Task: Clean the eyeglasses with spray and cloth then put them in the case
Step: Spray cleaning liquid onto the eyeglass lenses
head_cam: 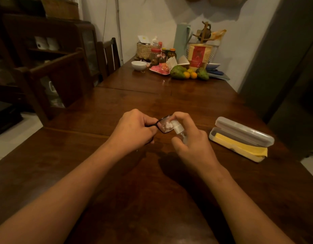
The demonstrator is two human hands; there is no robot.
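Judged as spray step, wiping not yet begun; pinching eyeglasses [163, 125] at the frame with left hand [134, 128], above worktop [152, 182], well left of case [244, 132]; gripping spray bottle [177, 129] in right hand [191, 140], between eyeglasses and case, nozzle aimed at them; next: set bottle down, lift yellow cloth [240, 146] out of open case.

Glossy dark wooden table [117, 173], translucent plastic case [243, 132], soft yellow cloth [240, 144], clear plastic spray bottle [178, 129], woven basket [145, 50]
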